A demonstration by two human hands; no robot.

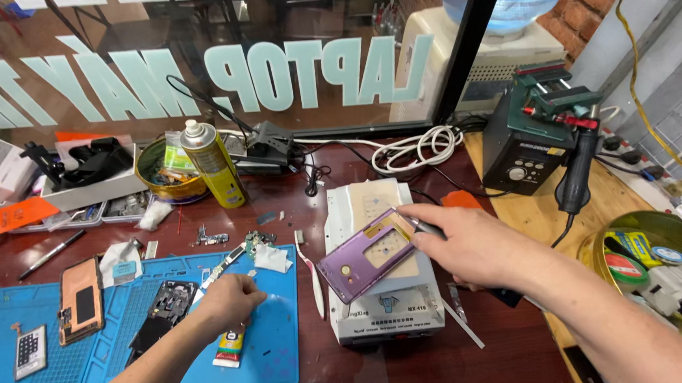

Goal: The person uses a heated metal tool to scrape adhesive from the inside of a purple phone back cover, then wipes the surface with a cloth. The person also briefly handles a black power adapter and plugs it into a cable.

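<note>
the phone looks well stripped: the purple back cover lies at centre frame on the white heating plate, while the black phone body waits on the blue mat at lower left. right hand pinches a thin tool against the cover; left hand is curled shut over small parts. reassembly seems left. yellow spray can upper left, orange label far left, pale lettering across the glass on top.
</note>
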